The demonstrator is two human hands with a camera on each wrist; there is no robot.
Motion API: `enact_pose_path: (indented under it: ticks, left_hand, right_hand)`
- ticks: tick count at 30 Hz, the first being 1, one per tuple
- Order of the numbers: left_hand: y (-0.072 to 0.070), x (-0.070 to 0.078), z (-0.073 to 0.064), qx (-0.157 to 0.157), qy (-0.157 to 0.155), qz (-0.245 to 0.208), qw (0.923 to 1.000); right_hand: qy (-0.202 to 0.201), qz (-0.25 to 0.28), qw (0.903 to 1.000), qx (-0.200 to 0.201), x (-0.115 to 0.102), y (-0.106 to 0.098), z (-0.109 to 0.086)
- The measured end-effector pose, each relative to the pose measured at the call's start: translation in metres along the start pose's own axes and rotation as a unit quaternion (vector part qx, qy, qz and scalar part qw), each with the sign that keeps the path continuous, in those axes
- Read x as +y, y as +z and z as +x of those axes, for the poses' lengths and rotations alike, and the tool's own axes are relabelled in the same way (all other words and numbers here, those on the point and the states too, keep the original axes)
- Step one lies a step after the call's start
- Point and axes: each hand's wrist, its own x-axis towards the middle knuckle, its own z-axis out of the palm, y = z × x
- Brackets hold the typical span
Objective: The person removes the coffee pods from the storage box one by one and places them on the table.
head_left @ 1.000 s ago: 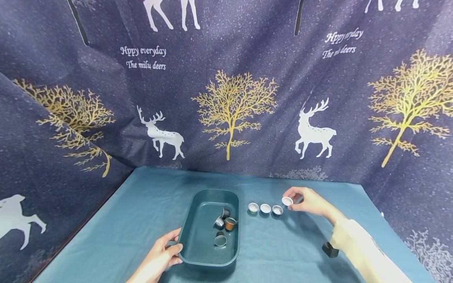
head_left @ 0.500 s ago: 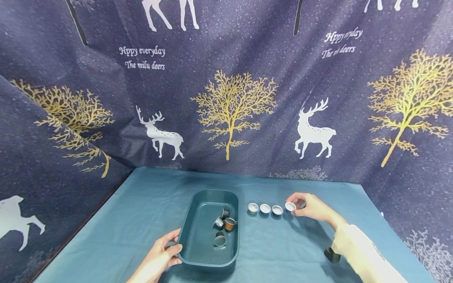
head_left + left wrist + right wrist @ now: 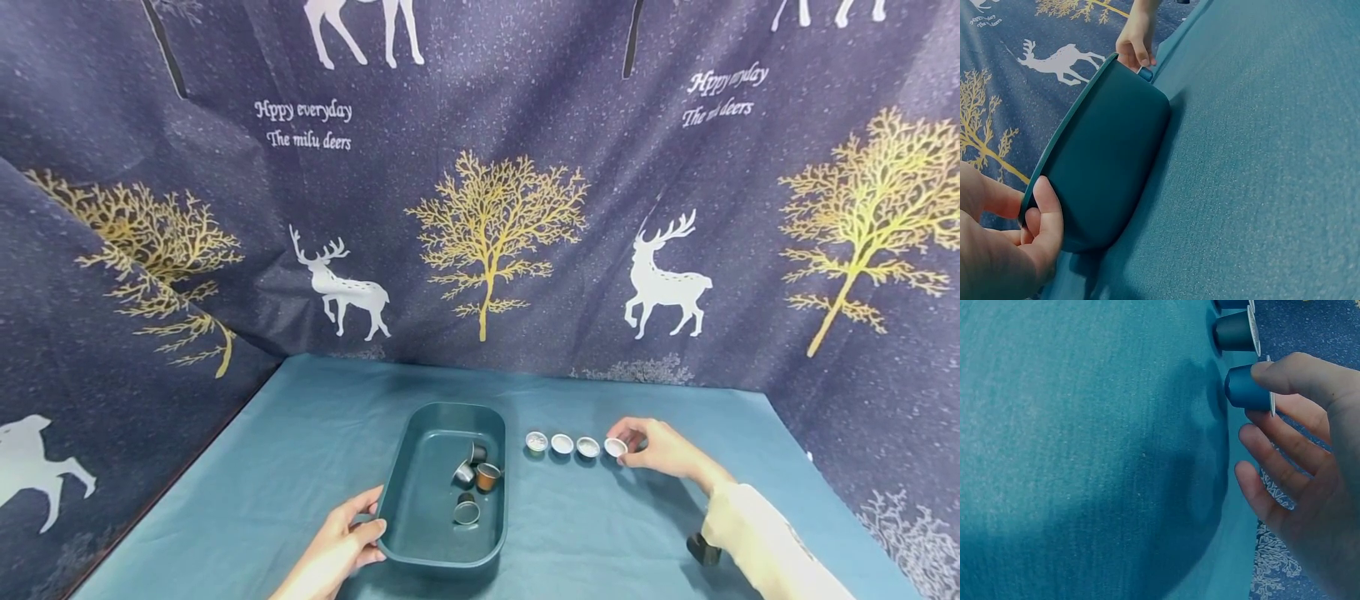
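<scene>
A blue coffee capsule (image 3: pixel 1247 387) is pinched between the thumb and fingers of my right hand (image 3: pixel 656 447), its pale lid facing up in the head view. It stands at the right end of a row of coffee capsules (image 3: pixel 562 444), close beside a dark green capsule (image 3: pixel 1235 332). Whether its base touches the cloth I cannot tell. My left hand (image 3: pixel 341 540) grips the near left rim of a dark green tray (image 3: pixel 390 492). Inside the tray lie several capsules, among them an orange capsule (image 3: pixel 487 477) and a silver capsule (image 3: pixel 464 474).
Blue-green cloth (image 3: pixel 585 533) covers the table. A dark patterned curtain (image 3: pixel 525 250) with deer and trees hangs behind it and on the left. A black object (image 3: pixel 703 549) sits at the right sleeve's wrist.
My right hand has moved slightly right and down toward the cloth with the capsule, bringing it level with the row. The left hand and tray have stayed in place.
</scene>
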Motion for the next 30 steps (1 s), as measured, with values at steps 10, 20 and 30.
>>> enact_pose_path:
  ticks: [10,20,30]
  left_hand:
    - [-0.0007,-0.001,-0.0024,-0.01,0.014,-0.003,0.9998]
    - [0.0002,-0.0014,-0.0012,-0.005,0.011,-0.002,0.9999]
    - [-0.0002,-0.0025,-0.001,-0.002,0.01,-0.003,0.9999]
  right_hand:
    - [-0.01,0.016,0.9998,0.003,0.0028,0.0047,-0.002]
    - [-0.011,0.024,0.9996,0.0,0.003,0.0058,-0.0026]
    - [-0.007,0.024,0.9997,0.004,0.001,0.0061,-0.0017]
